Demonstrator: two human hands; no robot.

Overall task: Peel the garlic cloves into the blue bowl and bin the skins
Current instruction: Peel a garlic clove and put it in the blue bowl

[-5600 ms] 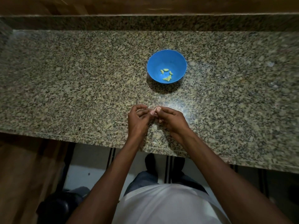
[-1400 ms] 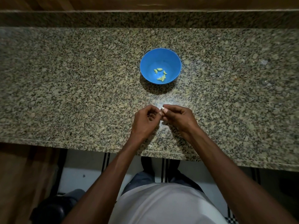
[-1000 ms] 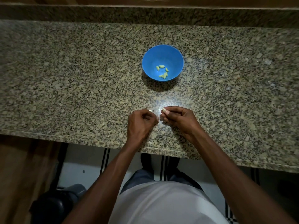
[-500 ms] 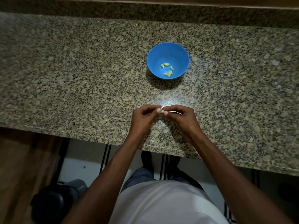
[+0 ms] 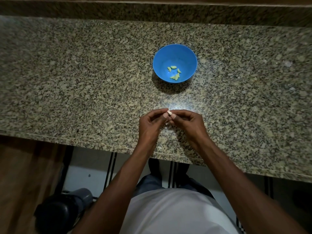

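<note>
Bin [image 5: 64, 215]: dark, on the floor at lower left, below the counter's front edge; its contents cannot be made out.
Counter [image 5: 76, 85]: speckled granite, running across the whole view.
Left hand [image 5: 150, 125]: over the counter's near part, fingers curled, thumb and forefinger pinching the garlic clove from the left.
Garlic clove [image 5: 169, 112]: small and pale, held between the fingertips of both hands, above the counter; how much skin is on it cannot be told.
Right hand [image 5: 189, 123]: fingers curled, pinching the same clove from the right, touching the left hand's fingertips.
Blue bowl [image 5: 185, 53]: upright on the counter, well beyond the hands.
Peeled cloves [image 5: 174, 72]: a few yellowish pieces on the bowl's bottom.
</note>
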